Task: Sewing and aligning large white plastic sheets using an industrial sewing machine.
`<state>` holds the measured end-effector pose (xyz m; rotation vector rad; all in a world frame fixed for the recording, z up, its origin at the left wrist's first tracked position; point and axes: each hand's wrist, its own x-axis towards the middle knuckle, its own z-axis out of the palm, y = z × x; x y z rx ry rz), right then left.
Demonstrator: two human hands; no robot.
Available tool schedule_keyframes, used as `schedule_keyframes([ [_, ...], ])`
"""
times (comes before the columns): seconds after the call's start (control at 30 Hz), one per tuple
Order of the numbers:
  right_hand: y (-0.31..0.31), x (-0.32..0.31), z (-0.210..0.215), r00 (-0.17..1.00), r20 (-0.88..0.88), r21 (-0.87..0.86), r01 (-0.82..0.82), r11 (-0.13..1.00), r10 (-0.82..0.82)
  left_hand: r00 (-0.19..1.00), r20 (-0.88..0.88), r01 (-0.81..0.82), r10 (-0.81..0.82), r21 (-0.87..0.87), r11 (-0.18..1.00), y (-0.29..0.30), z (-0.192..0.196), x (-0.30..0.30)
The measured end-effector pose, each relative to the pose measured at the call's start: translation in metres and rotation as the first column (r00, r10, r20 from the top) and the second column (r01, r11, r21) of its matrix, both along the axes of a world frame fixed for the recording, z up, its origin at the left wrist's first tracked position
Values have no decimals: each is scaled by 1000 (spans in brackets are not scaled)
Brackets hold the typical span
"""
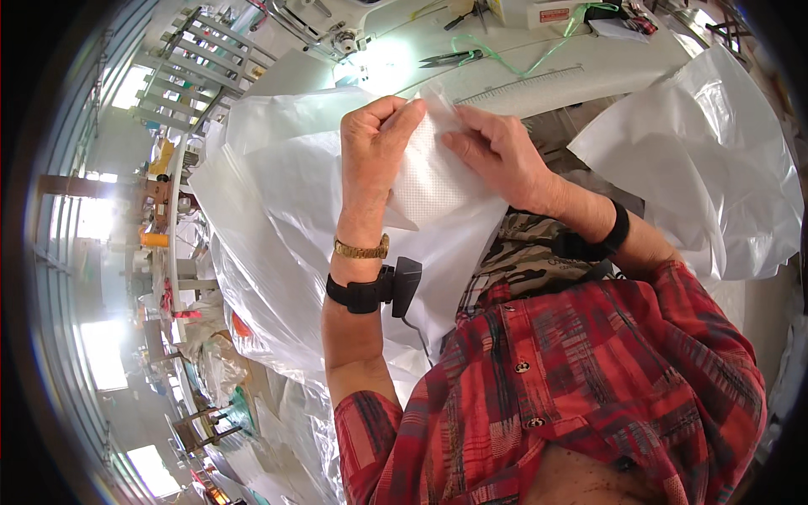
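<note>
Spanning the top of the view: pale surface [610,55], with white sheeting [299,219] draped from its near edge over the person's lap, and a second white sheet [694,160] off to the right. The textured white piece [425,181] is up between both hands, in front of the surface; can't tell if it's separate from the sheeting. Left hand [379,139]: fingers pinched on its top edge. Right hand [503,156]: fingers closed on the same edge, just beside. Step in hand looks like working that edge between thumbs and fingertips; next move probably calls for a steady two-handed pinch, layers kept flat. Black snips [452,59] lie beyond, untouched.
</note>
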<state>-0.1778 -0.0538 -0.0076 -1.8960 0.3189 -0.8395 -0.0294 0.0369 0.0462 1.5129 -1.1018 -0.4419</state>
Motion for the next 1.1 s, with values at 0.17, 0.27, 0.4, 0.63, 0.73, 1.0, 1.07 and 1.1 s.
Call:
schedule_keyframes([
  [0.17, 7, -2, -2, 997, 34, -359, 78, 930, -71, 998, 20, -67, 65, 106, 992, -5, -6, -2],
  [0.27, 7, -2, -4, 982, -162, -385, 26, 923, -95, 997, -1, -80, 81, 130, 988, -6, -10, -2],
  [0.4, 8, 0, -9, 984, -129, -458, 52, 888, -125, 992, -80, -87, 98, 131, 987, -11, -15, 0],
  [0.63, 9, -1, -13, 977, -141, -522, 62, 851, -158, 996, -68, -49, 59, 130, 990, -14, -22, 5],
  [0.73, 6, -1, -20, 984, -53, -515, 120, 849, -171, 1000, -3, 4, -4, 111, 994, -15, -16, 8],
  [1.0, 7, -14, -39, 991, -112, -401, 23, 916, -75, 868, 495, -28, -23, 97, 995, -18, 18, 23],
  [1.07, -3, -17, -31, 990, -133, -172, 18, 985, -42, 889, 455, 1, -45, 98, 995, -16, 21, 23],
  [1.1, -9, -13, -26, 989, -135, -173, 30, 984, -54, 914, 403, 8, -50, 105, 994, -17, 20, 21],
])
